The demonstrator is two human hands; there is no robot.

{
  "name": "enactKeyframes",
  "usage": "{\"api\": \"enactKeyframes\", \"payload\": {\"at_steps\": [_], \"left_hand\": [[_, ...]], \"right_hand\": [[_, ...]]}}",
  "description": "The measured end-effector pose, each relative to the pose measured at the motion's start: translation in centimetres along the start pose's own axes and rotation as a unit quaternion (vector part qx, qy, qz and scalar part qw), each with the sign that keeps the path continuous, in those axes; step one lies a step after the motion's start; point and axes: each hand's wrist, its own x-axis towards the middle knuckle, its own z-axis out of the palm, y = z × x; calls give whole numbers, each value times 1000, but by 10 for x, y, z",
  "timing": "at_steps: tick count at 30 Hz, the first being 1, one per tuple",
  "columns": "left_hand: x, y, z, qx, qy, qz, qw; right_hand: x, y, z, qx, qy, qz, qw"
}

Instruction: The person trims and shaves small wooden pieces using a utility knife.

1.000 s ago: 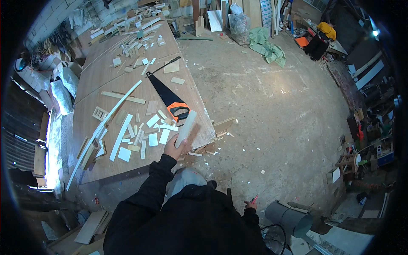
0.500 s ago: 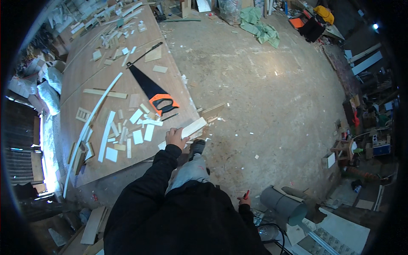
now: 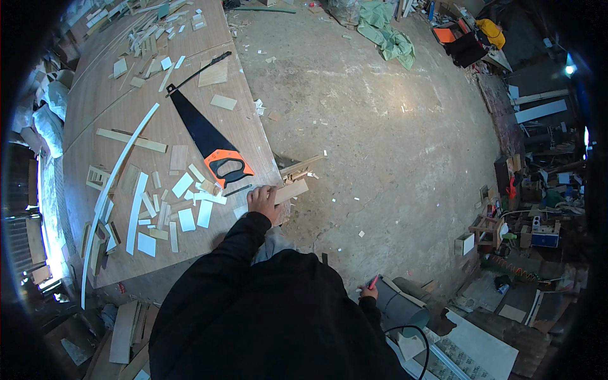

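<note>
My left hand (image 3: 262, 201) is closed around one end of a short, flat wood block (image 3: 292, 191), whose other end juts past the table's right edge. Down at the lower right, away from the table, my right hand (image 3: 367, 292) grips a slim red handheld tool (image 3: 373, 281); its exact kind is too small to make out. Beyond my left hand, a handsaw (image 3: 209, 136) with a black blade and orange-black handle lies flat on the wooden table (image 3: 136, 104). A thin dark rod (image 3: 238, 190) rests between the saw and that hand.
Many small wood offcuts (image 3: 204, 213) lie scattered on the table. A long white curved strip (image 3: 117, 171) overhangs its near edge. Scraps of wood (image 3: 297, 170) stick out beside the table's right edge. A grey roll (image 3: 405, 309) stands by my right hand. Green cloth (image 3: 389, 41) lies on the far floor.
The view has shifted, so the table sits farther left. My left hand still grips the block, which now shows a tanner face. My right hand has risen slightly with the red tool.
</note>
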Motion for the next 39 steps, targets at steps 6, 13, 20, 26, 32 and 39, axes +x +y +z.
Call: {"api": "enactKeyframes", "payload": {"at_steps": [6,13,20,26,32,39], "left_hand": [[25,-12,10,-12,-25,52,998],[29,-26,22,-29,11,150,988],[30,-27,19,-70,0,140,988],[37,-30,17,-117,-20,134,984],[33,-34,25,-129,-48,111,984],[30,-36,28,-136,-18,113,984]], "right_hand": [[3,-96,56,-87,-22,-119,989],[17,-99,77,-120,-85,-210,967],[31,-102,65,-189,-95,-80,974],[60,-87,66,-151,-83,-153,973],[41,-122,79,-128,-102,-168,972],[26,-175,99,-187,-145,-134,962]]}}
